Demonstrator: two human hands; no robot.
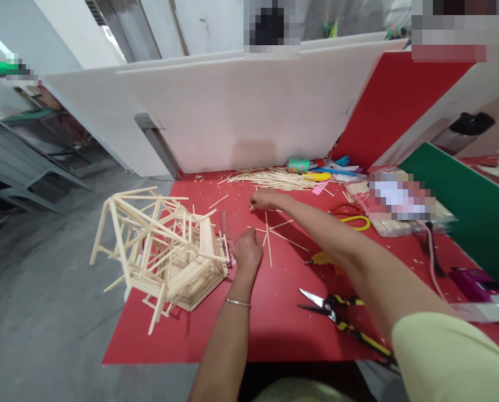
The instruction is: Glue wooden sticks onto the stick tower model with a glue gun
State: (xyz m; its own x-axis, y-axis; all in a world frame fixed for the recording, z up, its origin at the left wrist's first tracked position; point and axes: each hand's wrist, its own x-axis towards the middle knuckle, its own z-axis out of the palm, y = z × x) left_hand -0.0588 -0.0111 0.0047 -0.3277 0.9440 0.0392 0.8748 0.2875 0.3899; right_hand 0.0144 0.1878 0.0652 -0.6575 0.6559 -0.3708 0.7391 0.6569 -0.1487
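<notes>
A model house of thin wooden sticks (166, 251) stands at the left edge of the red table (274, 329). My left hand (246, 251) rests just right of it, fingers curled shut, beside a clear ruler (226, 226); what it pinches is hidden. My right hand (263, 199) reaches forward with fingers pressed down on the table near loose sticks (270, 234). A pile of sticks (270, 178) lies farther back.
Yellow-and-black snips (337, 312) lie near my right arm. Red and yellow scissor handles (352, 216), a packet of sticks (396, 218), a green tin (298, 164) and a purple tool (471, 279) sit at the right. White boards (241, 111) wall the back.
</notes>
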